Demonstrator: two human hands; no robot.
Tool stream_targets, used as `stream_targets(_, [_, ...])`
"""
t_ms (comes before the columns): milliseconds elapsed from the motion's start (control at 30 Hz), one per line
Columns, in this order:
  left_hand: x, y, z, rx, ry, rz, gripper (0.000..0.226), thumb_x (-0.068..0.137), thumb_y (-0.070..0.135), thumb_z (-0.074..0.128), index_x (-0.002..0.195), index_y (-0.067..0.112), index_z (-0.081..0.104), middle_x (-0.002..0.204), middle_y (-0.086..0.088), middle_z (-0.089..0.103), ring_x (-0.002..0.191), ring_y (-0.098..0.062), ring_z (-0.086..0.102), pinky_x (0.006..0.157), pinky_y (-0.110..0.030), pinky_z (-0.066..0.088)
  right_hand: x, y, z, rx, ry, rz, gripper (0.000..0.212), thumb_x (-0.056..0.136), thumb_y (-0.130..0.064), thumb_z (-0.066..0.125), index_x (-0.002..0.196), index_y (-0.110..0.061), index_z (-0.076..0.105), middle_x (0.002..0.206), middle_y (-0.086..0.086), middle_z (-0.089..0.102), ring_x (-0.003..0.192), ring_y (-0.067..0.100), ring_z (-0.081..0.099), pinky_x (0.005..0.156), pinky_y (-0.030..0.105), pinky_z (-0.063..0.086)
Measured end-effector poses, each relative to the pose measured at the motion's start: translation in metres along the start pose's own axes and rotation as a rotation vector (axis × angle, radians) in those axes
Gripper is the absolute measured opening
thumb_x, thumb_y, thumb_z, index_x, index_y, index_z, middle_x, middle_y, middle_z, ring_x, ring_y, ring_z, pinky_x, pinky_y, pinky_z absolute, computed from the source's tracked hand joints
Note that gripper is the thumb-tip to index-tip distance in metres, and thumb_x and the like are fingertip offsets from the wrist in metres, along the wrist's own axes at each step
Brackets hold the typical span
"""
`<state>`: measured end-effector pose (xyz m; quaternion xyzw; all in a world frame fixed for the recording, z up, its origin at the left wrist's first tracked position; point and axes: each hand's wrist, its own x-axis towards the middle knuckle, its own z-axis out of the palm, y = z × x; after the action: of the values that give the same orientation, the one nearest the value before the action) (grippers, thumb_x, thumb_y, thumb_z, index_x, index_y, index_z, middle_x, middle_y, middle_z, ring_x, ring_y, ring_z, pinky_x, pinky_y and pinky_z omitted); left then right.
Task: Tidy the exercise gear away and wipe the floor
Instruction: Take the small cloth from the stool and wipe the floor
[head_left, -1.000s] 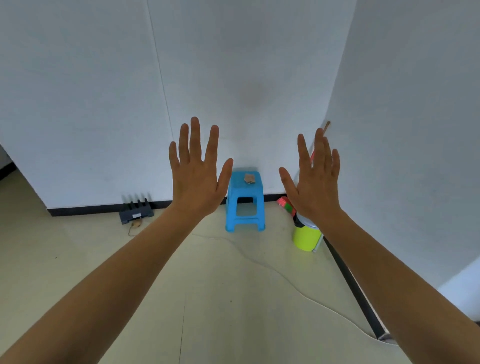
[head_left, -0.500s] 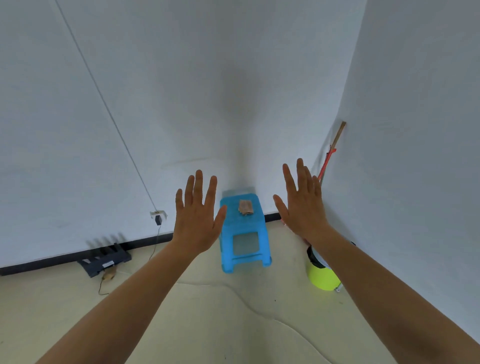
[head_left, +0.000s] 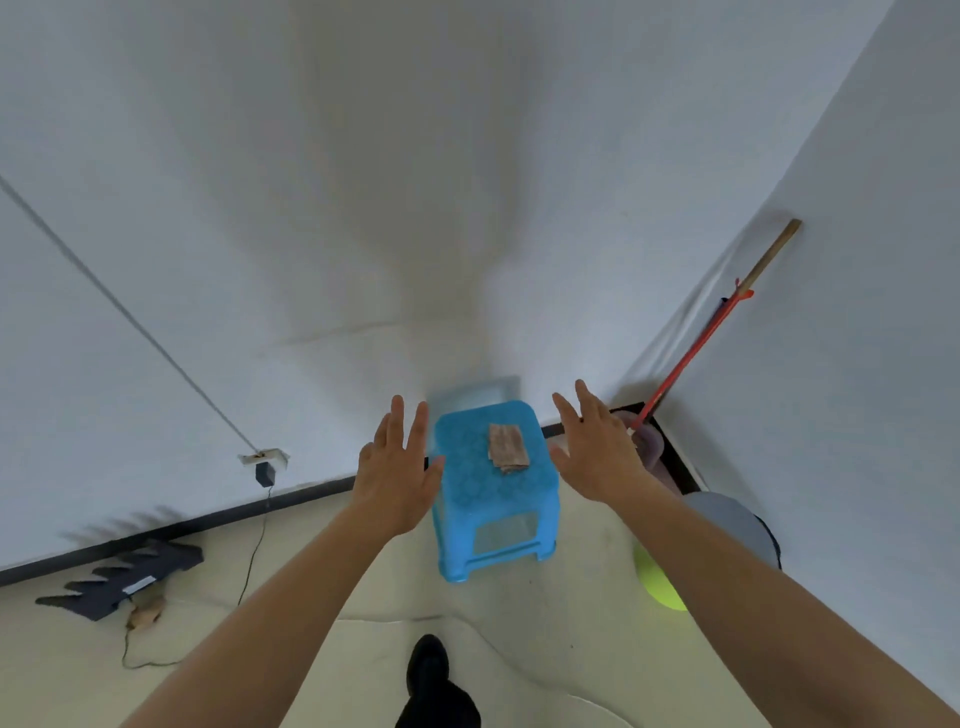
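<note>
Hands: left hand and right hand both raised palm-down, fingers spread, holding nothing; one each side of the stool, not touching it.
Stool: blue plastic stool btwn the two hands, standing upright on the floor against the wall corner.
Cloth: folded brownish rag lies on the stool seat, nearer the right hand, just ahead of its thumb side.
Right of right hand: mop w/ red-and-wood handle leans in the corner; its head partly hidden behind the hand. Grey-lidded lime-green bucket sits under the right forearm, mostly covered by it.
Left of left hand: wall socket w/ black plug, thin cable running down to the floor. Further left and nearer, a dark flat toothed piece lies by the skirting; can't tell what it is, blurred.
Below hands: dark shoe and trouser leg at bottom centre, btwn the forearms.
Exercise gear: can't tell which item, if any, is gear.
</note>
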<state>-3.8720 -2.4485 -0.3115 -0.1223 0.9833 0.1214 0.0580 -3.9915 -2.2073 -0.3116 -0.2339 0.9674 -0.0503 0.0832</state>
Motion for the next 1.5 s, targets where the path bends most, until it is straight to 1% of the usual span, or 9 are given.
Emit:
stream_targets(333, [0.157, -0.060, 0.142, -0.002, -0.328, 0.060, 0.074, 0.097, 0.017, 0.040, 0.156, 0.017, -0.005, 0.162, -0.010, -0.018, 0.151, -0.026, -0.004, 0.117, -0.042, 0.021, 0.129, 0.003, 0.151, 0.192, -0.270, 0.197, 0.057, 0.100, -0.024, 0.042, 0.154, -0.019, 0.023, 0.163, 0.010, 0.011, 0.143, 0.030, 0.025, 0.110, 0.045, 0.032])
stream_targets(600, [0.200, -0.067, 0.299, 0.029, -0.501, 0.079, 0.075, 0.094, 0.010, 0.041, 0.156, 0.015, -0.002, 0.162, -0.004, -0.019, 0.151, -0.019, -0.007, 0.117, -0.041, 0.024, 0.194, 0.021, 0.319, 0.227, -0.367, 0.129, 0.075, 0.093, -0.005, 0.043, 0.157, -0.010, 0.005, 0.165, 0.008, -0.001, 0.145, 0.033, 0.020, 0.099, 0.047, 0.043])
stream_targets(700, [0.197, -0.070, 0.337, 0.038, -0.600, 0.088, 0.077, 0.092, 0.007, 0.041, 0.156, 0.018, -0.002, 0.163, -0.001, -0.018, 0.151, -0.017, -0.010, 0.117, -0.042, 0.024, 0.205, 0.026, 0.351, 0.213, -0.343, 0.113, 0.074, 0.098, -0.018, 0.048, 0.158, -0.010, 0.005, 0.162, 0.006, 0.019, 0.142, 0.032, 0.026, 0.091, 0.047, 0.046])
stream_targets(767, [0.191, -0.071, 0.351, 0.044, -0.603, 0.075, 0.077, 0.092, 0.005, 0.041, 0.156, 0.017, 0.000, 0.162, -0.001, -0.019, 0.150, -0.017, -0.014, 0.114, -0.041, 0.027, 0.209, 0.029, 0.363, 0.091, -0.279, 0.091, 0.076, 0.097, -0.033, 0.052, 0.157, -0.009, 0.011, 0.148, 0.014, 0.039, 0.124, 0.036, 0.042, 0.088, 0.048, 0.044])
stream_targets(867, [0.187, -0.066, 0.356, 0.010, -0.591, 0.019, 0.073, 0.094, 0.006, 0.040, 0.156, 0.016, 0.004, 0.163, 0.000, -0.018, 0.150, -0.016, -0.015, 0.111, -0.041, 0.030, 0.207, 0.037, 0.372, 0.035, -0.284, 0.092, 0.067, 0.098, -0.041, 0.050, 0.153, -0.012, 0.026, 0.132, 0.016, 0.048, 0.111, 0.035, 0.049, 0.089, 0.046, 0.041])
stream_targets(1033, [0.196, -0.058, 0.344, 0.040, -0.644, -0.031, 0.068, 0.094, 0.007, 0.040, 0.155, 0.017, 0.013, 0.164, 0.001, -0.009, 0.151, -0.017, -0.006, 0.113, -0.047, 0.031, 0.191, 0.052, 0.354, 0.122, -0.289, 0.132, 0.032, 0.101, -0.031, 0.045, 0.123, -0.011, 0.057, 0.114, 0.014, 0.059, 0.102, 0.035, 0.054, 0.081, 0.044, 0.042])
stream_targets(1167, [0.212, -0.031, 0.298, 0.086, -0.650, 0.010, 0.056, 0.096, 0.014, 0.039, 0.151, 0.015, 0.026, 0.163, -0.005, 0.014, 0.148, -0.026, 0.016, 0.115, -0.046, 0.026, 0.180, 0.070, 0.301, 0.272, -0.234, 0.289, 0.034, 0.097, -0.037, 0.050, 0.101, -0.006, 0.063, 0.103, 0.014, 0.057, 0.097, 0.034, 0.055, 0.074, 0.042, 0.045])
stream_targets(1433, [0.243, 0.061, 0.113, 0.156, -0.244, 0.331, 0.059, 0.095, 0.013, 0.043, 0.152, 0.011, 0.027, 0.162, -0.011, 0.015, 0.148, -0.029, 0.018, 0.115, -0.046, 0.023, 0.161, 0.128, 0.121, 0.600, 0.138, 0.501, 0.039, 0.087, -0.051, 0.048, 0.083, -0.012, 0.045, 0.087, 0.003, 0.046, 0.069, 0.019, 0.045, 0.060, 0.032, 0.035])
stream_targets(1500, [0.252, 0.083, 0.063, 0.136, -0.112, 0.419, 0.059, 0.094, 0.012, 0.046, 0.150, 0.009, 0.031, 0.161, -0.014, 0.018, 0.147, -0.032, 0.021, 0.113, -0.049, 0.027, 0.153, 0.141, 0.076, 0.639, 0.229, 0.545, 0.035, 0.089, -0.050, 0.050, 0.088, -0.015, 0.045, 0.092, -0.001, 0.052, 0.075, 0.017, 0.052, 0.062, 0.032, 0.041])
